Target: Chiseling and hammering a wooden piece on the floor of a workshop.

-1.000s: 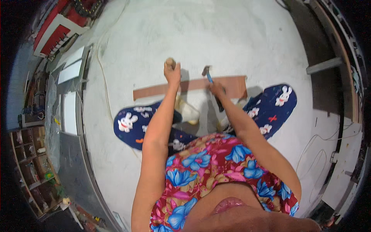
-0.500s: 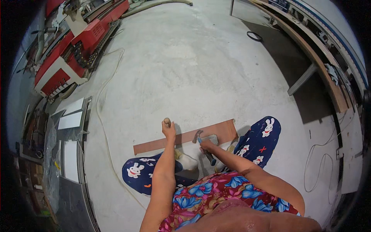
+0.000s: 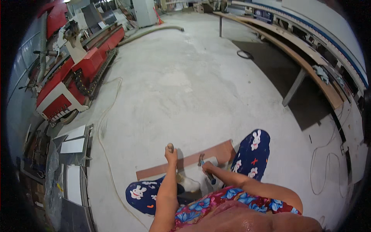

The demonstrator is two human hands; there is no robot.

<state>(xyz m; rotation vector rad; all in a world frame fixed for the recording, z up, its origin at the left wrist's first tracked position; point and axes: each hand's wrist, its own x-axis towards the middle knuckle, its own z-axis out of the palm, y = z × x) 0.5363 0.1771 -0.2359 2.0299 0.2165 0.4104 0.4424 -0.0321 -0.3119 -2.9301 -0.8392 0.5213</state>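
Note:
My left hand is closed upright around a tool with a rounded wooden handle end; its lower part is hidden by the fist. It is held over the flat brown strip that lies across the floor in front of me. In my right hand is a hammer, gripped along its blue and dark handle. The metal head points away from me, beside the strip's notched part. My two knees, in dark blue trousers, flank the strip.
A red and white machine stands at the left, with white panels below it. A pale cable runs along the floor. To the right is a long table on metal legs, with a black ring near it.
My view has tilted upward, so the floor scene sits lower and more of the far room shows. Both hands keep their holds and stay in about the same place by the strip.

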